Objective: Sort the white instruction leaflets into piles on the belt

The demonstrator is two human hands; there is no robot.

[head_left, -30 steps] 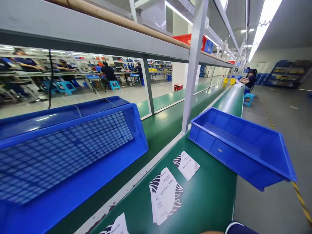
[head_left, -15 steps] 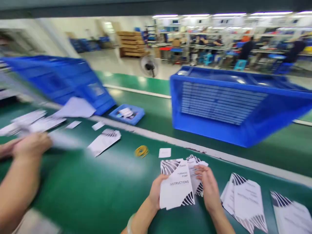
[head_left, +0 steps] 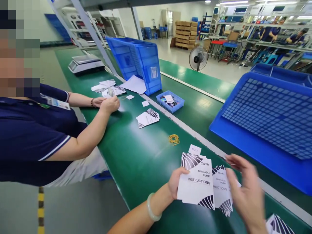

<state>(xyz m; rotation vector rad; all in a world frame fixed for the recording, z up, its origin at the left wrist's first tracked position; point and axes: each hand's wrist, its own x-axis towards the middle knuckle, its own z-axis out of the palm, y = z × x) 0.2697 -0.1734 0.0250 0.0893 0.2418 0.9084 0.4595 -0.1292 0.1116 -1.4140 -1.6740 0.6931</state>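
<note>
Left hand (head_left: 175,183): pinching a stack of white paper instruction booklets with black curved stripes (head_left: 195,190) by the left side, thumb on top
Booklet spot: over the long green tabletop (head_left: 131,162), partly covering a second white striped booklet pile (head_left: 222,191) from this angle
Right hand (head_left: 247,190): fingers spread and curved, kinda blurry, right beside that second pile, can't tell if touching
Thin yellow rubber bands (head_left: 174,139): loose tangle, near a small white handwritten card (head_left: 195,149)
Co-worker's hands (head_left: 110,104): close together near more booklets (head_left: 107,87)
</note>
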